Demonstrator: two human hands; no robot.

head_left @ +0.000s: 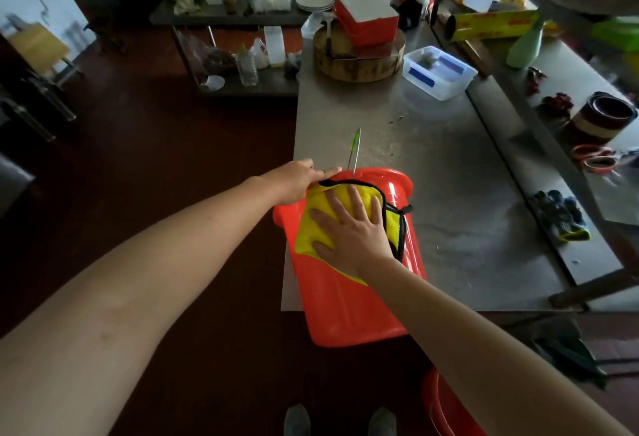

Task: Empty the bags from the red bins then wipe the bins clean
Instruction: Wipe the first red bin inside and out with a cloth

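A red bin (pixel 349 300) lies on its side across the near corner of the steel table (pixel 449 166), its base hanging over the edge toward me and its rim pointing away. A yellow cloth with black trim (pixel 313 224) is spread on the bin's upper side. My right hand (pixel 349 228) presses flat on the cloth with fingers spread. My left hand (pixel 297 181) holds the bin's rim at the left, thumb stretched along the edge. A second red bin (pixel 446 404) stands on the floor at the bottom right, partly hidden by my right arm.
A green-handled knife (pixel 355 150) lies on the table just beyond the bin's rim. Farther back are a round wooden chopping block (pixel 359 62) with a red-and-white box on it and a clear plastic tub (pixel 437 70). Dark gloves (pixel 560 217) and red scissors (pixel 594 157) lie at the right.
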